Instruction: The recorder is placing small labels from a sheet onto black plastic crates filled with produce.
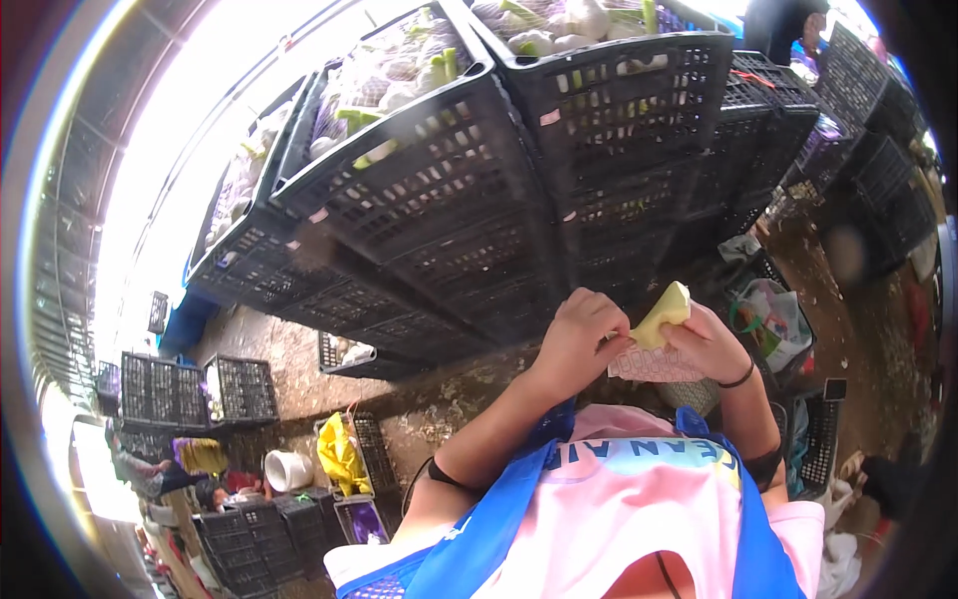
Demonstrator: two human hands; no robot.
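In front of my chest, my right hand (700,341) grips a sheet of pink labels (651,365) with its yellow backing (662,314) folded up over the thumb side. The fingertips of my left hand (587,337) pinch at the sheet's left edge; whether a single label is between them is too small to tell. Just beyond my hands stands a high stack of black plastic crates (449,150). The top crates hold garlic bulbs (397,75) with green stems in net bags. Small pink labels (550,117) are stuck on several crates.
Bags (771,322) lie in a crate at my right. To the left are more black crates (165,389), a white bucket (288,470) and a yellow plastic bag (342,453). People (232,494) are at the far left, and another person (778,30) is at the upper right.
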